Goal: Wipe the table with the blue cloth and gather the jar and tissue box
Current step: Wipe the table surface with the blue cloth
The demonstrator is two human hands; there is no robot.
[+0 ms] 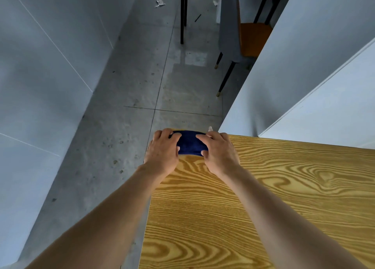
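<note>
Fingers and thumbs of the left hand and right hand clamp the bunched blue cloth, mid-frame at the far corner of the wooden table. Wiping looks under way; the next move calls for dragging the cloth across the wood. The jar and tissue box are unseen.

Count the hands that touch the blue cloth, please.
2. The left hand holds the left end of the blue cloth, at the far corner of the table; the right hand holds its right end.

One left hand, one right hand, one blue cloth, one table, one chair.
</note>
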